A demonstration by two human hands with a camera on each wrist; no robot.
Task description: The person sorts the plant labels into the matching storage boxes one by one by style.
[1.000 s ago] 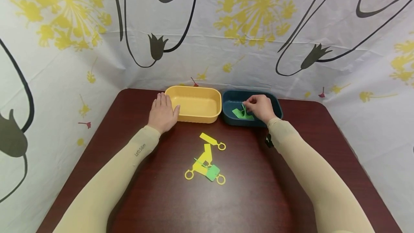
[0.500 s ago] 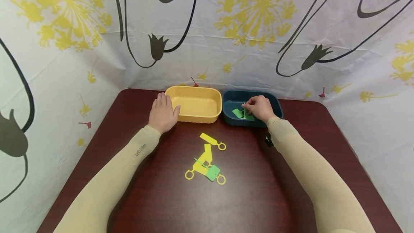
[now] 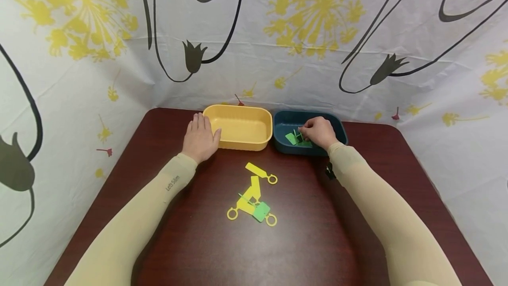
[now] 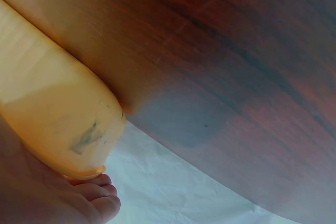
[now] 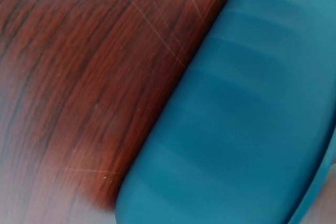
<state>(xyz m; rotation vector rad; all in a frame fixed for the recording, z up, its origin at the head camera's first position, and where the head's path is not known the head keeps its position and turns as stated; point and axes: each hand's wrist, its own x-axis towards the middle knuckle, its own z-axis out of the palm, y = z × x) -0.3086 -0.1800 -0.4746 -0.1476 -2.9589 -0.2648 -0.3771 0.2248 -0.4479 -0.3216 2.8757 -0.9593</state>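
The right hand (image 3: 319,132) is inside the dark blue tub (image 3: 337,123), which sits at the far side of the brown table (image 3: 198,242). Its fingers are curled down in a closed grip on the green tags (image 3: 294,138) that lie on the bottom of the blue tub. The tags are partly hidden under the fingers, so I cannot tell how many there are.

The left hand (image 3: 199,138) lies flat on the table, just left of the yellow tub (image 3: 238,122). Its fingers are straight and its grip is loose, holding nothing. The thumb side touches the left wall of the yellow tub. In the left wrist view the fingertips (image 4: 97,198) sit right at the yellow tub's (image 4: 52,124) rounded corner. The yellow tub stands just left of the blue tub, and the 2 tubs almost touch.

In front of the yellow tub, nearer to the person, 1 yellow tag (image 3: 259,172) with a ring lies alone on the table. A little nearer still is a small pile of yellow tags (image 3: 248,200) with 1 green tag (image 3: 260,211) on top of it.

The right wrist view shows only the blue tub's (image 5: 236,129) outer wall and the table (image 5: 79,77) beside it
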